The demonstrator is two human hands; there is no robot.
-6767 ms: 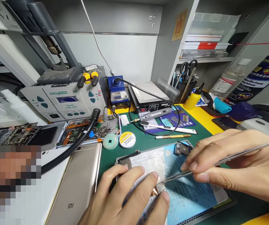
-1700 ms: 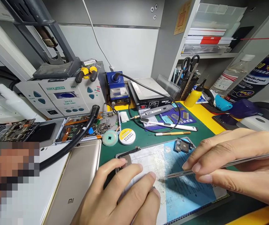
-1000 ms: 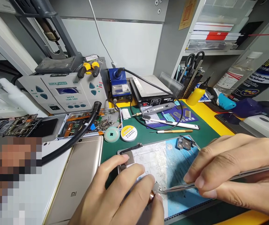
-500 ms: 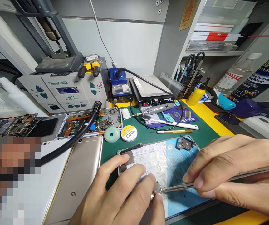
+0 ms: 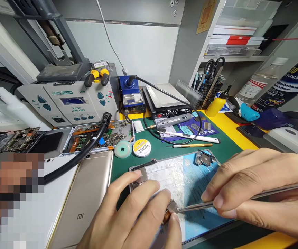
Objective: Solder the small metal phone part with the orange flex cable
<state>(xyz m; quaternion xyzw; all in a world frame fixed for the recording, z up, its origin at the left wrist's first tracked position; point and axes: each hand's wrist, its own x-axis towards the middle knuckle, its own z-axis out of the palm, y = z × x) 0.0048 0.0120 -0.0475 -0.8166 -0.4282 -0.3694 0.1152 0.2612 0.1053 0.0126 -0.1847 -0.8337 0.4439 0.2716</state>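
Note:
My right hand (image 5: 252, 193) is closed around slim metal tweezers (image 5: 199, 206), whose tips point left. Those tips touch a small silvery metal part (image 5: 173, 207) with a copper-coloured side. My left hand (image 5: 136, 211) pins this part between its thumb and fingertips, and the fingers hide much of it. Under both hands lies a work pad (image 5: 190, 173), white on the left and blue on the right, with whitish smears. By my left index finger sits a flat metal component (image 5: 140, 175). Another small camera-like module (image 5: 204, 158) lies at the pad's back edge.
A gold phone back (image 5: 86, 200) lies on the left beneath a black hose (image 5: 92, 143). Behind the pad are a tray of circuit boards (image 5: 112, 136), a round tin (image 5: 142, 148), a white brush (image 5: 190, 136) and a soldering handle (image 5: 172, 121). A yellow bottle (image 5: 215, 105) stands right.
The small metal part has turned slightly, and more of its copper-coloured side shows. The tweezer tips have shifted a little left and stay against it. The whole view has moved slightly.

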